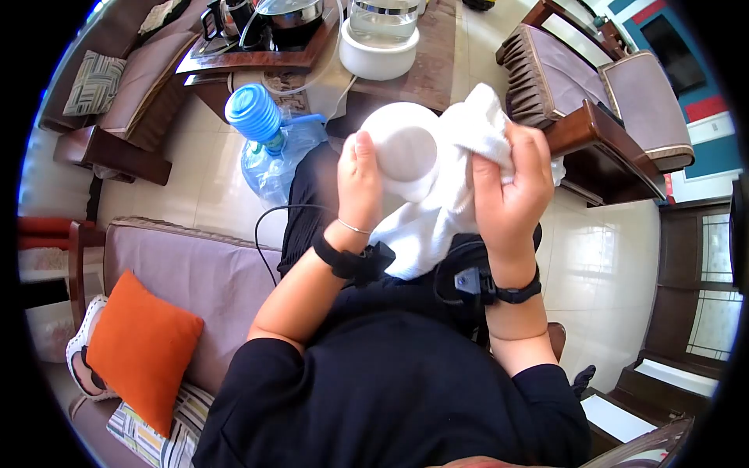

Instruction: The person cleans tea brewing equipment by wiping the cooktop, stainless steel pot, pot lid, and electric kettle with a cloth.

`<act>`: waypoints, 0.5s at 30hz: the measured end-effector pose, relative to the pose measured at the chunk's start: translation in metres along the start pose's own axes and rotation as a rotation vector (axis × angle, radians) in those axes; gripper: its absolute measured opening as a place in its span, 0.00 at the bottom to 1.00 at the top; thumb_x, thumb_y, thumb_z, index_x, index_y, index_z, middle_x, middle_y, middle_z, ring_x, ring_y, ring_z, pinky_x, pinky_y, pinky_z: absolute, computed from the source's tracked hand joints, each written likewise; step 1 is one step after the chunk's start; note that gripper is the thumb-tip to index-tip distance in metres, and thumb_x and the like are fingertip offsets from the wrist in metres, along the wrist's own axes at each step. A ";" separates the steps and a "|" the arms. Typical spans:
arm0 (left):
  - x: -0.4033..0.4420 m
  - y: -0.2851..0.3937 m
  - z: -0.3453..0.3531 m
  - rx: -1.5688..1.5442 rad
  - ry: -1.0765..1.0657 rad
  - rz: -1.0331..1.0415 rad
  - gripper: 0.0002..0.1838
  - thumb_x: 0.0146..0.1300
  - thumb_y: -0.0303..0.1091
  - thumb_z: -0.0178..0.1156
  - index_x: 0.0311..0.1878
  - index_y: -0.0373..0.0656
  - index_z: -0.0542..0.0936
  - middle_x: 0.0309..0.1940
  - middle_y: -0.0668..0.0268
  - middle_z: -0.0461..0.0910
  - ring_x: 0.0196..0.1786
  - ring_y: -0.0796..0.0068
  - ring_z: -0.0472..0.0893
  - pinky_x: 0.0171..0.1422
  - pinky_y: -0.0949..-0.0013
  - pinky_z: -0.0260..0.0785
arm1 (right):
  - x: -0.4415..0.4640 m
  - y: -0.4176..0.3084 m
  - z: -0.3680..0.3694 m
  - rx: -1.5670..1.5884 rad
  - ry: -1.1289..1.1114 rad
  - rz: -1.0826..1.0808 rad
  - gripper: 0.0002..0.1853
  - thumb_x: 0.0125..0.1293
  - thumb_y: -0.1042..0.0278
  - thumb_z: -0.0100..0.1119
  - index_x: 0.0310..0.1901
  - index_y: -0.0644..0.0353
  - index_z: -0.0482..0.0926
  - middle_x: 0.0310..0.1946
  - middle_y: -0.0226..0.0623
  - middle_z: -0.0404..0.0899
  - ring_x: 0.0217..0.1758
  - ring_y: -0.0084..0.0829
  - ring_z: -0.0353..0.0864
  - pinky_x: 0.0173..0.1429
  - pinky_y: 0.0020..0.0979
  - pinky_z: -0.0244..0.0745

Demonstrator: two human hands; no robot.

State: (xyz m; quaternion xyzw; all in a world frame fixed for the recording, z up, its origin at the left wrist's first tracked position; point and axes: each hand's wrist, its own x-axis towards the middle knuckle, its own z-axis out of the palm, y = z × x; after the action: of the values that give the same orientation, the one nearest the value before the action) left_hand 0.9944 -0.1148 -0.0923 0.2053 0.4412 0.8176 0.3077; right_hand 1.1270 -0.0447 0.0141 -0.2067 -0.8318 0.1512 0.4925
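Observation:
My left hand [360, 178] is closed on the left edge of a white round container [401, 115] with a thick rim and a greyish round middle; its exact kind is unclear. A white towel [421, 234] touches the container's right side and hangs down over my lap. Bunched between the thumb and fingers of my right hand [519, 183] is the towel's upper part. Both hands are raised over my knees, the container between them. Part of the container's right edge is hidden by the cloth.
A blue-topped water bottle [269, 148] stands left of my knees. Ahead, a wooden table [425, 78] bears a glass vessel on a white base [378, 56] and a metal pot [290, 12]. An orange cushion [144, 347] lies on the sofa [187, 265]. A black cable [269, 234] loops near my left wrist.

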 end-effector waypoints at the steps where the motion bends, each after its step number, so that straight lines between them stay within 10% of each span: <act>1: -0.008 0.000 0.005 0.033 0.001 -0.011 0.23 0.76 0.48 0.38 0.48 0.35 0.73 0.40 0.61 0.79 0.43 0.76 0.78 0.49 0.71 0.71 | 0.004 -0.007 0.005 -0.025 0.008 -0.011 0.17 0.59 0.66 0.62 0.48 0.63 0.76 0.38 0.44 0.75 0.40 0.44 0.77 0.46 0.36 0.73; 4: -0.017 -0.011 0.007 0.485 -0.079 0.426 0.17 0.74 0.38 0.45 0.54 0.35 0.73 0.48 0.62 0.78 0.51 0.73 0.77 0.54 0.69 0.70 | -0.017 -0.010 0.047 -0.299 -0.207 -0.233 0.23 0.58 0.60 0.61 0.54 0.59 0.74 0.44 0.44 0.73 0.48 0.44 0.74 0.51 0.40 0.69; 8: -0.024 -0.010 0.006 0.085 0.082 -0.008 0.16 0.71 0.33 0.48 0.58 0.37 0.72 0.53 0.64 0.75 0.56 0.72 0.74 0.59 0.68 0.66 | -0.034 0.010 0.074 -0.275 -0.145 -0.214 0.22 0.55 0.62 0.62 0.51 0.58 0.75 0.45 0.43 0.73 0.47 0.44 0.73 0.49 0.39 0.69; 15: -0.017 -0.009 0.002 0.404 0.153 0.118 0.18 0.75 0.41 0.44 0.44 0.35 0.74 0.34 0.59 0.77 0.39 0.76 0.74 0.45 0.70 0.68 | -0.007 0.027 0.088 -0.150 -0.005 0.115 0.08 0.58 0.68 0.60 0.36 0.60 0.74 0.29 0.43 0.78 0.29 0.47 0.77 0.33 0.40 0.72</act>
State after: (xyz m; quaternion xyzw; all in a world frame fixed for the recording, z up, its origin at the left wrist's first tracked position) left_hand 1.0109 -0.1216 -0.1005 0.2257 0.6051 0.7425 0.1777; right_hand 1.0581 -0.0289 -0.0451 -0.2899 -0.8288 0.1171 0.4640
